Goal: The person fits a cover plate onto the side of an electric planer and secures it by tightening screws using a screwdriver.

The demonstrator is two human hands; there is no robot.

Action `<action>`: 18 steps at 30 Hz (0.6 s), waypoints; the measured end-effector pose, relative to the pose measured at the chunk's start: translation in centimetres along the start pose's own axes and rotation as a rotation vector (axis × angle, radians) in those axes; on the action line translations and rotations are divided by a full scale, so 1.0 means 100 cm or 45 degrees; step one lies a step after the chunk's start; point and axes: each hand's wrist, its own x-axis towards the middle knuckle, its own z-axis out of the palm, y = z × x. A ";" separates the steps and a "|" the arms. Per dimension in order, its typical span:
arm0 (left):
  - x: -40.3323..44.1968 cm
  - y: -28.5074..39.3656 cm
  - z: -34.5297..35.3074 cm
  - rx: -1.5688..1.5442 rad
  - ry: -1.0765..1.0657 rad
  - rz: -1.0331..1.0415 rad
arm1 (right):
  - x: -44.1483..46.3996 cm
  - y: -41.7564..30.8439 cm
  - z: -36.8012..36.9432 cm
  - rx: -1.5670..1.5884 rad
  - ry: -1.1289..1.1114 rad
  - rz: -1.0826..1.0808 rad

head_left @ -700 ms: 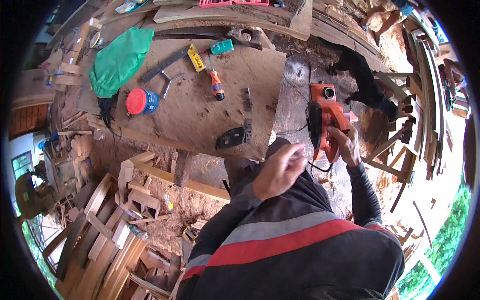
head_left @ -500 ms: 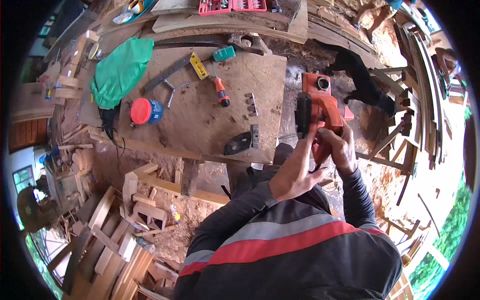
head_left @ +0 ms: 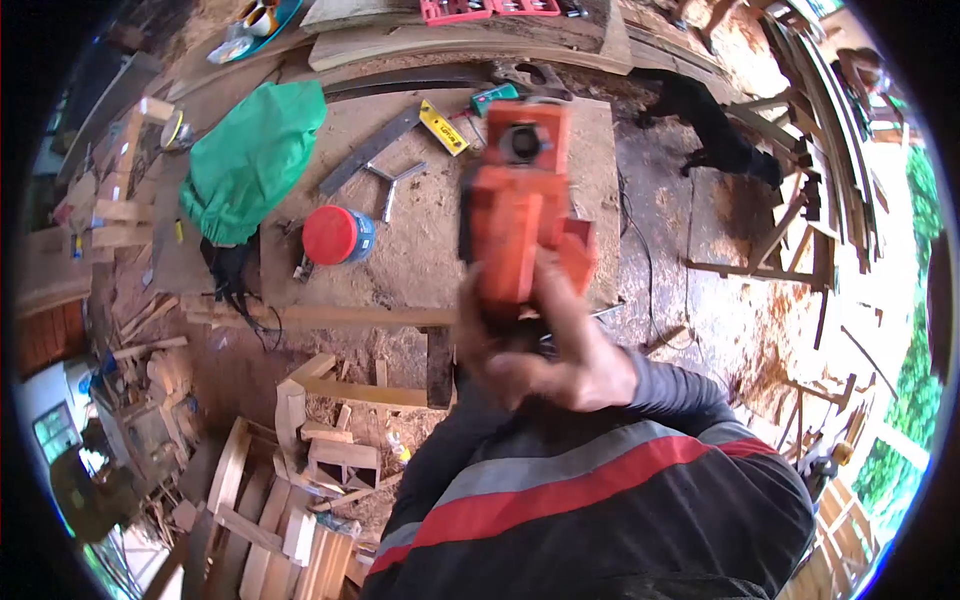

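An orange power tool (head_left: 520, 205), blurred by motion, is held up in front of my chest, over the right part of the wooden board (head_left: 410, 260). My right hand (head_left: 575, 350) wraps round its near end from the right. On the left side of that same end, my left hand (head_left: 482, 345) closes against the tool. A red-lidded blue jar (head_left: 338, 236), a metal three-armed wrench (head_left: 391, 184) and a yellow-handled square (head_left: 443, 128) lie on the board left of the tool. Beyond it shows a green case (head_left: 494, 98).
Green cloth (head_left: 255, 160) covers the board's left end. A handsaw (head_left: 530, 76) lies along the far edge. A black dog (head_left: 705, 125) stands at the right, near a wooden frame (head_left: 765, 270) and a cable (head_left: 648, 270). Wooden chair parts (head_left: 340, 390) stand at lower left.
The orange tool has moved left from beside the board to over it, with both hands. My left hand, earlier off the tool, has come onto it. The view has shifted too.
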 end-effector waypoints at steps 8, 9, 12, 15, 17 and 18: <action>0.005 -0.037 -0.137 -0.587 0.216 -0.313 | 0.001 0.029 0.033 -0.669 -0.439 -0.640; 0.014 -0.021 -0.139 -0.735 0.208 -0.439 | -0.004 0.039 0.013 -0.514 -0.657 -0.439; 0.011 -0.054 -0.155 -0.693 0.183 -0.545 | -0.019 0.040 -0.026 -0.472 -0.277 -0.124; 0.020 -0.074 -0.146 -0.796 0.129 -0.618 | -0.034 0.039 -0.063 -0.795 -0.135 0.141; 0.015 -0.123 -0.153 -1.081 0.061 -0.764 | -0.049 0.041 -0.073 -0.954 -0.232 0.316; 0.013 -0.136 -0.154 -1.079 0.005 -0.795 | -0.060 0.047 -0.075 -0.942 -0.171 0.328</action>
